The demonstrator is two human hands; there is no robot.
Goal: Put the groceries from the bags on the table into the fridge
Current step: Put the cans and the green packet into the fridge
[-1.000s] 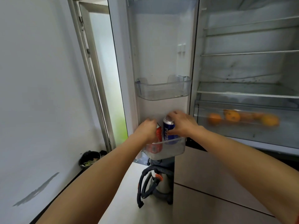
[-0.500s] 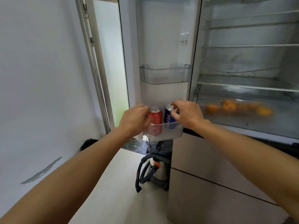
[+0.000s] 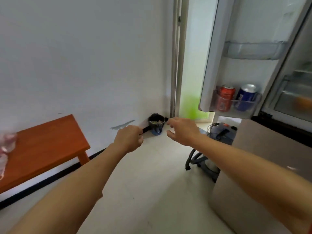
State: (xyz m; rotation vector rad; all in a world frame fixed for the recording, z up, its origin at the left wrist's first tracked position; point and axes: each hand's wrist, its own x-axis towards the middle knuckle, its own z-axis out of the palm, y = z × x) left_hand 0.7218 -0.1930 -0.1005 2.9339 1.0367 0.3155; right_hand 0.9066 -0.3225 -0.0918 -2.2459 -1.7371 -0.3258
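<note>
A red can and a blue can stand side by side in the lowest clear bin of the open fridge door at the right. Both hands hang in mid-air left of and below that bin, holding nothing. My left hand has its fingers loosely curled; my right hand has relaxed, spread fingers. An orange wooden table stands at the left, with a pinkish plastic bag at the frame's edge. Something orange shows blurred in the fridge drawer.
A dark bin with rubbish sits in the floor corner by the door frame. A grey vacuum cleaner with a hose stands under the fridge door. Pale floor tiles stretch between the table and the fridge's lower front.
Both hands have let go of the cans and drawn back from the door bin. My view has swung left and down, bringing the table and bag into sight.
</note>
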